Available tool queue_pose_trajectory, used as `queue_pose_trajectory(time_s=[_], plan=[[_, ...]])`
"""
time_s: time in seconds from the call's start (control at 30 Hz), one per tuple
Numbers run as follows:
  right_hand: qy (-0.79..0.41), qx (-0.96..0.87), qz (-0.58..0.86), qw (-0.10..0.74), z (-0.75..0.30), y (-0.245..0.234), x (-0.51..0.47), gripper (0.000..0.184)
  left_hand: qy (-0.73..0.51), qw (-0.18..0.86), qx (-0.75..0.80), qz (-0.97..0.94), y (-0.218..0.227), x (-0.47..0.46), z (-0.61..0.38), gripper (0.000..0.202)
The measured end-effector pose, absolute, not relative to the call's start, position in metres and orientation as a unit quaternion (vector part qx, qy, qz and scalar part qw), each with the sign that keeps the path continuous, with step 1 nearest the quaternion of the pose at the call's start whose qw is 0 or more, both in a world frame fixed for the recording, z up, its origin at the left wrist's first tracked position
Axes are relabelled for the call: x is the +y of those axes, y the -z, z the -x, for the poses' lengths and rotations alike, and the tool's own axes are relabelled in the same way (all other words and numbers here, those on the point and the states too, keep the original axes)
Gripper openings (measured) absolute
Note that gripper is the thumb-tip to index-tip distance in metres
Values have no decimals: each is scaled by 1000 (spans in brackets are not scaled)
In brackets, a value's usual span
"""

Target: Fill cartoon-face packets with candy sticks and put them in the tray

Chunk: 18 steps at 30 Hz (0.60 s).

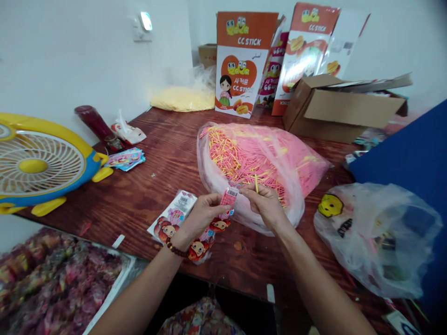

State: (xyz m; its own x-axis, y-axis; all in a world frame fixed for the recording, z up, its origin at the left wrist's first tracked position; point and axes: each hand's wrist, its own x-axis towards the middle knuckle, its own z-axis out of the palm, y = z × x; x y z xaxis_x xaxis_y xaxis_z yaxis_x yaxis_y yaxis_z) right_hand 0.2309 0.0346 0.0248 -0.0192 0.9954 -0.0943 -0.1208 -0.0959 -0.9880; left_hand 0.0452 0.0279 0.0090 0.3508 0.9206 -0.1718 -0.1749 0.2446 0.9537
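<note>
Sticks [228, 156] fill an open bag [295, 216]; left hand [199, 215], fingers closed, pinches a packet [228, 197]; right hand [267, 204] likewise a yellow stick [256, 182].

Looking like a small packing workshop, showing this through printed cartons [242, 65], a bag of pink and yellow sticks [251, 160] and flat packets [174, 215] on one table [167, 158].

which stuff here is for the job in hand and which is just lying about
Likely for the job:
packet, in the left hand
yellow stick, in the right hand
loose sticks
open bag around them

Likely just lying about:
fan
tissues
plastic bag on the right
</note>
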Motion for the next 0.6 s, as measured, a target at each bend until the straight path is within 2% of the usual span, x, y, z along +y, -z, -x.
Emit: queue_pose_trajectory(time_s=[0.37, 0.5, 0.6], plan=[[-609, -469, 455, 450, -207, -2, 33, 28, -383, 638, 447, -496, 0, 25, -25, 25], [-576, -510, 475, 427, -207, 12, 39, 32, -397, 608, 486, -486, 3, 18, 4, 27], [-507, -560, 503, 420, -214, 24, 41, 32, -369, 582, 512, -513, 12, 13, 19, 26]])
